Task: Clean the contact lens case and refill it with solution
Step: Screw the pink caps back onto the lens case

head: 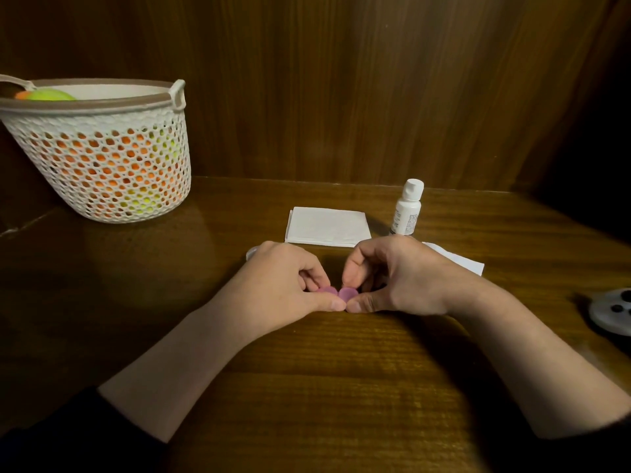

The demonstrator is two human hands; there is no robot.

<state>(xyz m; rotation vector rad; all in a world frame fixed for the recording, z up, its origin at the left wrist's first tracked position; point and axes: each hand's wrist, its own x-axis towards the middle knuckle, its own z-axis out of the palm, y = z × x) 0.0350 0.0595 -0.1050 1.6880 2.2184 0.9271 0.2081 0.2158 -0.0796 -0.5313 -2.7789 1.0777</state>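
Note:
A small purple contact lens case (338,292) with two round caps lies on the wooden table (341,387) between my hands. My left hand (286,285) pinches its left cap with thumb and fingers. My right hand (392,278) pinches the right cap the same way. Both thumbs meet in front of the case, and most of it is hidden by my fingers. A white solution bottle (407,208) with its cap on stands upright behind my right hand. A folded white tissue (327,227) lies flat behind the hands.
A white mesh basket (102,148) holding orange and green balls stands at the back left. Another white tissue (457,261) pokes out behind my right wrist. A grey round device (611,312) lies at the right edge. A wooden wall closes the back.

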